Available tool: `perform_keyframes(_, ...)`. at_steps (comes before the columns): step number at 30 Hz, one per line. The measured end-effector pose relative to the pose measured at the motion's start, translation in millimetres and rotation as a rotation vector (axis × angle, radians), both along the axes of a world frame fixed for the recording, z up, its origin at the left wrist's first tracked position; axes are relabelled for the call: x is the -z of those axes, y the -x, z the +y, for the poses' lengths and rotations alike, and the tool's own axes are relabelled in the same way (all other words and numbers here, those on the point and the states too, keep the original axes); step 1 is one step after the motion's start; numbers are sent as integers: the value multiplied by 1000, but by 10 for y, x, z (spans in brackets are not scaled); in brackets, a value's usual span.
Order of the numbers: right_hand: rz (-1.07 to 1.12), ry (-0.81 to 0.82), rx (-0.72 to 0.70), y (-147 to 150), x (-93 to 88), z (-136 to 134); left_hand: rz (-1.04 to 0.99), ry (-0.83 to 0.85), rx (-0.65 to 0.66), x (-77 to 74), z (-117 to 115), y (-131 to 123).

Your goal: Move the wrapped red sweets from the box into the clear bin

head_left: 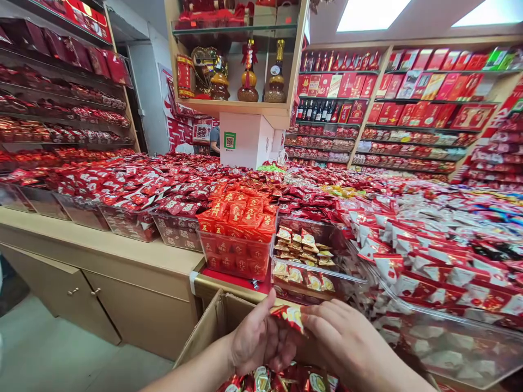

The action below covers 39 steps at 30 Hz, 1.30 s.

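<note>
A small red and gold candy packet [289, 316] is held up between my two hands, over an open cardboard box [206, 324]. My right hand [347, 332] pinches the packet's right end with its fingertips. On the other side, my left hand [261, 332] has its fingers curled beneath the packet and its thumb raised at the packet's left end. More wrapped candies [261, 378] in red and gold lie inside the box, partly hidden by my hands and forearms. Just beyond stands a clear plastic bin [322, 267] with neat rows of gold-wrapped candies [300, 245].
A clear bin of red packets [239, 239] stands left of the gold candies. To the right, a large bin [453, 337] is heaped with red and white packets. A beige cabinet [134, 305] is at left. Stocked shelves [339, 98] and a display case [237, 106] rise behind.
</note>
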State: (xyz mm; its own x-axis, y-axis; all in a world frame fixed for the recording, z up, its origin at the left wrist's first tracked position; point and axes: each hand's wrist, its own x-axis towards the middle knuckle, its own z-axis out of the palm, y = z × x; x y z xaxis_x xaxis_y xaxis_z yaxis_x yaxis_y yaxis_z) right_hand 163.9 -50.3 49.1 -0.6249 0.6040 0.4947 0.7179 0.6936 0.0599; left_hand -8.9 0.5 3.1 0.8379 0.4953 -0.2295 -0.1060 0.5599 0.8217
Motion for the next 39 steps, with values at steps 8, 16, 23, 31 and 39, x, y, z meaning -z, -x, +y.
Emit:
perform_keyframes(8, -251, 57, 794, -199, -755, 832, -38, -119, -32, 7, 61, -19)
perform_keyframes(16, -347, 318, 904, -334, -342, 1574, 102, -261, 151, 94, 20, -12)
perform_keyframes(23, -388, 461, 851, -413, -104, 1601, 300, -404, 260, 33, -45, -31)
perform_keyframes(31, -333, 507, 913, -318, -165, 1527, 561, -749, 355, 173, -32, 11)
perform_keyframes(39, -240, 494, 1003, -251, -220, 1405, 1073, -1272, 544, 346, -8, 91)
